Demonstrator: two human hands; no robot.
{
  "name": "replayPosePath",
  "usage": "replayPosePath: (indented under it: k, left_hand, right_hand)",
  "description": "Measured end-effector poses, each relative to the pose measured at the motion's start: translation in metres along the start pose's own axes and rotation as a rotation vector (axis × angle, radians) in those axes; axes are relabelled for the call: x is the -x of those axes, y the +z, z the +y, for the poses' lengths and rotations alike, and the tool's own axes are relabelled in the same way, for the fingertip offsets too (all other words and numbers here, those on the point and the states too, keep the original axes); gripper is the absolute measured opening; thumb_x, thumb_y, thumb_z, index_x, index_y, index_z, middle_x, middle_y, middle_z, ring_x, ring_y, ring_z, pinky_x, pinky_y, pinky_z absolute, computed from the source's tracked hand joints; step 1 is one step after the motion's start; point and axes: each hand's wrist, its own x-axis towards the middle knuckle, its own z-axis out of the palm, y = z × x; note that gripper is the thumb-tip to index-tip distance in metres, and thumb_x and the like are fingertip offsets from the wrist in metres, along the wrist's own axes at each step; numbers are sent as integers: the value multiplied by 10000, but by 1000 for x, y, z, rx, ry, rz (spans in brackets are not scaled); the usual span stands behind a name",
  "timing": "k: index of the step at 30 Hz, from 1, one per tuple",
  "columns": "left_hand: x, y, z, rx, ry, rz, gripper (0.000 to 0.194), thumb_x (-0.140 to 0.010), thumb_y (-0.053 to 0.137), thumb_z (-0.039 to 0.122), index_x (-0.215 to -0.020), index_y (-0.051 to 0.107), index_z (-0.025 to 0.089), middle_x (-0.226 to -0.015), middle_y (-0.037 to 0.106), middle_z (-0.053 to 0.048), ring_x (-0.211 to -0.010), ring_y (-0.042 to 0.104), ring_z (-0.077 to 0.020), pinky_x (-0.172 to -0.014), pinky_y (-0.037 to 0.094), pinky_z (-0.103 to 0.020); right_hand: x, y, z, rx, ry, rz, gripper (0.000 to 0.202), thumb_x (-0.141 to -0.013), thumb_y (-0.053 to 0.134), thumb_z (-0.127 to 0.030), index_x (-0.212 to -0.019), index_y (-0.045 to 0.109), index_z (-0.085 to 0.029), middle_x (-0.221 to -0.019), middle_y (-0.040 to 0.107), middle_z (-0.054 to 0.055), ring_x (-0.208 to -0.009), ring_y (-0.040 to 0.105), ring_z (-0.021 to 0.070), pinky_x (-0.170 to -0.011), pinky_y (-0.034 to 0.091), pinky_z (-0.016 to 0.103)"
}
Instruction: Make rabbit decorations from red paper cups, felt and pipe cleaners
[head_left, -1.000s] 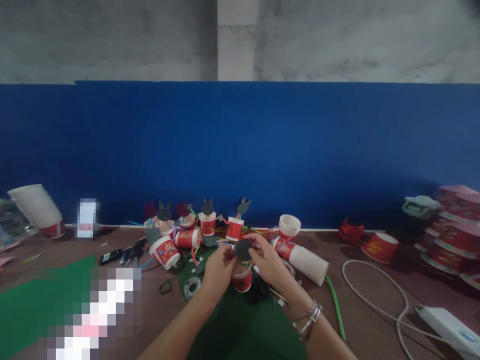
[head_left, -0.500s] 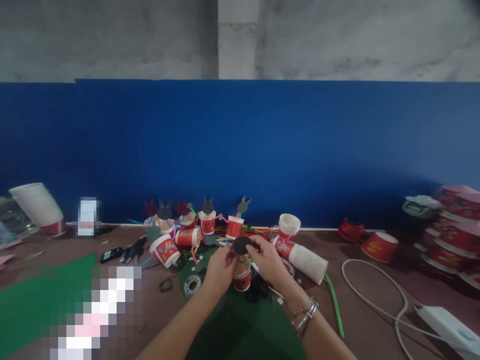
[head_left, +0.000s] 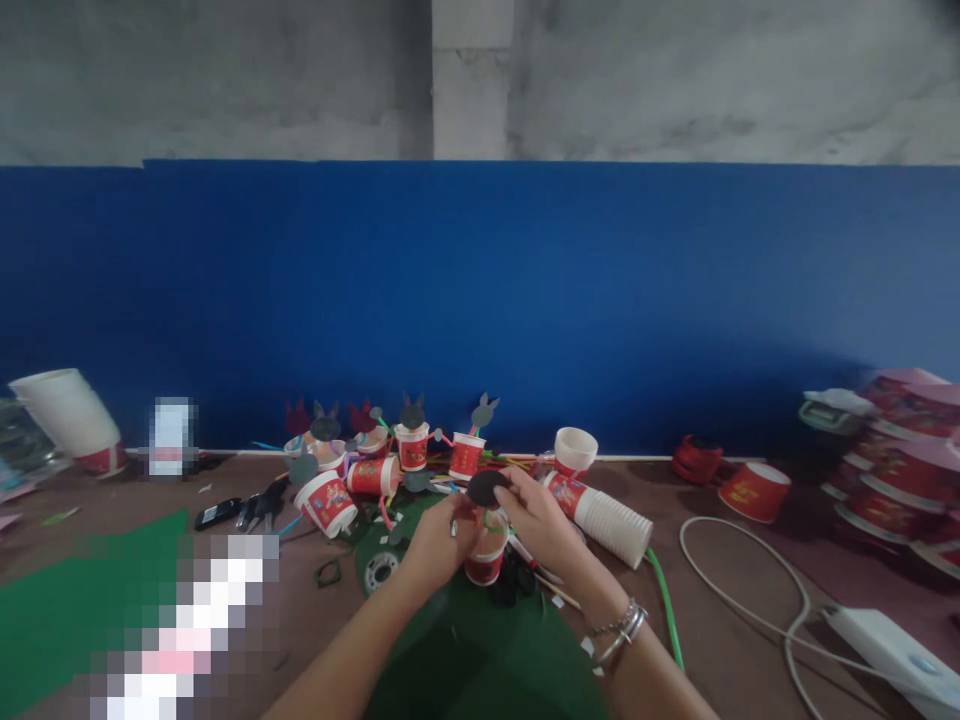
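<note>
A black paper disc is pinched between the thumb and fingers of my right hand, above a red-and-white paper cup. My left hand is on the cup's left side, its fingers bent together near the rim. A small pale bit shows at its fingertips, too small to name. The cup stands upright on a dark green round mat, and a greenish strip shows at its mouth. Beside the cup, to the right, lie black-handled scissors, partly hidden by my right hand.
Behind my hands stand paper-cup figures with black eared heads. A tape roll lies left, a stack of cups right. Farther right are a white cable, a power strip and piled red cups.
My left fingers have come down and away from the black disc, which my right hand now holds alone. More of the cup's mouth shows. The view has shifted slightly.
</note>
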Motion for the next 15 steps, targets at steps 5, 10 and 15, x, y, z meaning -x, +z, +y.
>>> replayPosePath:
  k: [5, 10, 15]
  left_hand:
    - [-3, 2, -8, 73, 12, -4, 281, -718, 501, 117, -958, 647, 111, -900, 700, -93, -839, 619, -209, -781, 459, -295]
    - [-5, 5, -13, 152, -17, 40, 321, -664, 489, 66, -931, 662, 114, -885, 705, -88, -826, 618, -208, -783, 459, -303]
    - [-5, 6, -14, 145, -15, 57, 343, -630, 461, 29, -889, 662, 131, -845, 698, -62, -829, 611, -200, -773, 460, -293]
  right_hand:
    - [-1, -3, 3, 26, -6, -3, 157, -844, 448, -233, -888, 583, -167, -785, 644, 13, -705, 573, 148, -635, 425, 247]
    - [-2, -6, 7, 156, -56, 2, 151, -818, 478, -198, -831, 626, -171, -776, 646, 20, -720, 573, 162, -663, 420, 259]
    - [-2, -4, 9, 183, -136, -17, 156, -812, 472, -163, -840, 625, -177, -837, 636, 35, -781, 578, 167, -715, 425, 265]
